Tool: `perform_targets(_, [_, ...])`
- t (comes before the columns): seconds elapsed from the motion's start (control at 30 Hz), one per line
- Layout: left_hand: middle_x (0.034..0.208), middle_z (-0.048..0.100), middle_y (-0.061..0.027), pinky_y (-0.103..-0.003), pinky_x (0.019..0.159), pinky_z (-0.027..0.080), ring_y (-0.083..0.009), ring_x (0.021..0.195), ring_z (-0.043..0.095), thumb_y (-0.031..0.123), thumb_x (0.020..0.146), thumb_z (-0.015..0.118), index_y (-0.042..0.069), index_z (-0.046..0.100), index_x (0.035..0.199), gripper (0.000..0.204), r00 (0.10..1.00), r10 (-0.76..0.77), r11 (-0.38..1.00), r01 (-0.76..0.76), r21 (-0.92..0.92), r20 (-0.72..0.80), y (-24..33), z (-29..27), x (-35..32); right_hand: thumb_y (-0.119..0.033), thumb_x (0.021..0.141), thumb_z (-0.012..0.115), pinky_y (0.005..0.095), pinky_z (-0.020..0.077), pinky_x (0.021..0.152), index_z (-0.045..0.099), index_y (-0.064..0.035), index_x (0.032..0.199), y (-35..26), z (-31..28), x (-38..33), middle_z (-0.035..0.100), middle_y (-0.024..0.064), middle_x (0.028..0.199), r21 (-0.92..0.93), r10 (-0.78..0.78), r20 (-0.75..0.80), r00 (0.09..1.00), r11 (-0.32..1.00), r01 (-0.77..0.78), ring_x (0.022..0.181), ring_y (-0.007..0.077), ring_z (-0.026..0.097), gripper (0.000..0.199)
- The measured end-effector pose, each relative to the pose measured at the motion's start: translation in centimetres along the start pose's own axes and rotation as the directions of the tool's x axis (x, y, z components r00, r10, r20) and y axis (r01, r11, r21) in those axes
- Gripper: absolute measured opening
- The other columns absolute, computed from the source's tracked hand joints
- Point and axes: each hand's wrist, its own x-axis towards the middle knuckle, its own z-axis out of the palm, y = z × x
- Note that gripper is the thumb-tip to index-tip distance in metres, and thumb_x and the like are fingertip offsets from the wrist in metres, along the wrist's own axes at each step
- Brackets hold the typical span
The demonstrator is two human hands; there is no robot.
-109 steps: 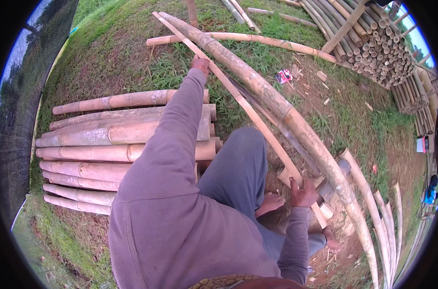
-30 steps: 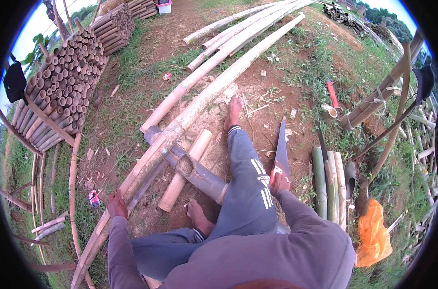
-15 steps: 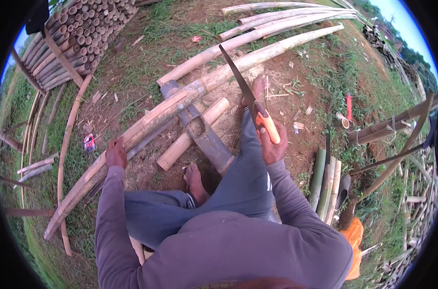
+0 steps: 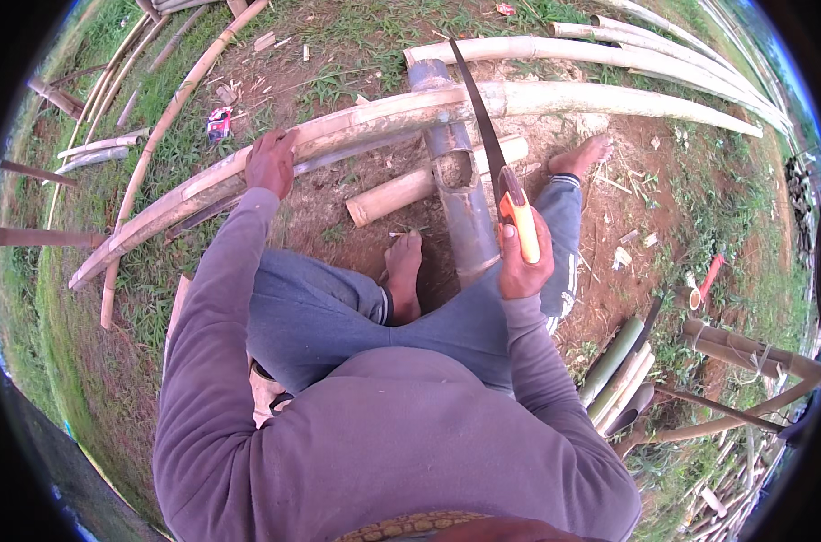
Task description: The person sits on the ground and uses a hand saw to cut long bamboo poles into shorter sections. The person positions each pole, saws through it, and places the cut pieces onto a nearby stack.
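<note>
A long pale bamboo pole (image 4: 365, 124) slants across in front of me, crossing a thicker grey bamboo piece (image 4: 473, 233) with a notch cut in it. My left hand (image 4: 272, 163) is closed over the pole left of that crossing. In my right hand (image 4: 526, 260), fingers wrapped round its orange handle, is a handsaw (image 4: 484, 122). Its dark blade points away from me and passes over the pole in view, just right of the crossing; whether it touches I cannot tell. A short bamboo length (image 4: 388, 197) lies under the pole, beside the grey piece.
More long bamboo poles (image 4: 600, 56) lie at the far right. Near my right knee are several short bamboo pieces (image 4: 616, 361) and a lashed bamboo frame (image 4: 745, 348). A thin curved pole (image 4: 162, 135) runs along the left. My bare feet (image 4: 405, 271) are on the dirt.
The view has swung, so the poles look flatter and the stacked bamboo has mostly left the upper left. The saw now points more straight ahead. Both hands keep their holds.
</note>
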Motion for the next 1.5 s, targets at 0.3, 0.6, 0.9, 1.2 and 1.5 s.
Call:
perform_targets(0.3, [0.175, 0.024, -0.0221, -0.071, 0.127, 0.021, -0.0474, 0.159, 0.029, 0.048, 0.095, 0.075, 0.034, 0.022, 0.173, 0.095, 0.975, -0.001, 0.974, -0.05, 0.221, 0.224, 4.3, -0.7, -0.9, -0.012, 0.1, 0.078, 0.0376, 0.057, 0.103, 0.065, 0.0047, 0.139, 1.8, 0.0, -0.1, 0.072, 0.0194, 0.133, 0.058, 0.037, 0.002, 0.999, 0.998, -0.037, 0.119, 0.0266, 0.072, 0.044])
perform_targets(0.6, [0.173, 0.026, -0.0253, -0.081, 0.121, 0.02, -0.0582, 0.157, 0.025, 0.04, 0.09, 0.084, 0.045, 0.023, 0.171, 0.101, 0.953, -0.138, 0.951, 0.053, 0.304, 0.268, 6.3, -0.6, -0.4, -0.015, 0.104, 0.074, 0.0346, 0.0582, 0.098, 0.066, 0.0045, 0.139, 2.3, -1.3, -0.6, 0.074, 0.017, 0.13, 0.097, 0.174, 0.05, 0.983, 0.979, -0.178, 0.113, 0.0226, 0.073, 0.041])
perform_targets(0.9, [0.17, 0.034, -0.019, -0.082, 0.12, 0.023, -0.0507, 0.156, 0.032, 0.025, 0.098, 0.076, 0.051, 0.027, 0.168, 0.089, 0.971, -0.137, 0.946, 0.07, 0.316, 0.195, 5.1, 1.3, 0.7, -0.016, 0.104, 0.074, 0.0328, 0.0575, 0.095, 0.069, 0.0043, 0.136, 2.0, 1.8, 4.5, 0.076, 0.0153, 0.124, 0.129, 0.146, 0.052, 0.988, 0.98, -0.152, 0.111, 0.0182, 0.072, 0.038])
perform_targets(1.2, [0.166, 0.039, -0.0159, -0.081, 0.118, 0.027, -0.0483, 0.153, 0.038, 0.022, 0.097, 0.077, 0.049, 0.031, 0.167, 0.088, 0.99, -0.093, 0.943, 0.053, 0.329, 0.107, 4.7, 2.2, -0.4, -0.011, 0.105, 0.073, 0.0292, 0.0573, 0.094, 0.067, 0.0073, 0.137, 1.3, 0.4, 1.3, 0.074, 0.0135, 0.127, 0.181, 0.203, 0.032, 0.979, 0.962, -0.205, 0.111, 0.0158, 0.071, 0.037])
perform_targets(1.5, [0.165, 0.04, -0.0166, -0.082, 0.119, 0.026, -0.0494, 0.155, 0.036, 0.022, 0.102, 0.071, 0.051, 0.032, 0.166, 0.08, 0.981, -0.125, 0.95, 0.076, 0.302, 0.147, 4.6, 1.4, 0.1, -0.01, 0.106, 0.071, 0.0292, 0.0574, 0.095, 0.066, 0.0067, 0.138, 0.0, -1.3, -0.6, 0.073, 0.0137, 0.13, 0.205, 0.225, 0.071, 0.972, 0.95, -0.235, 0.109, 0.0159, 0.07, 0.037])
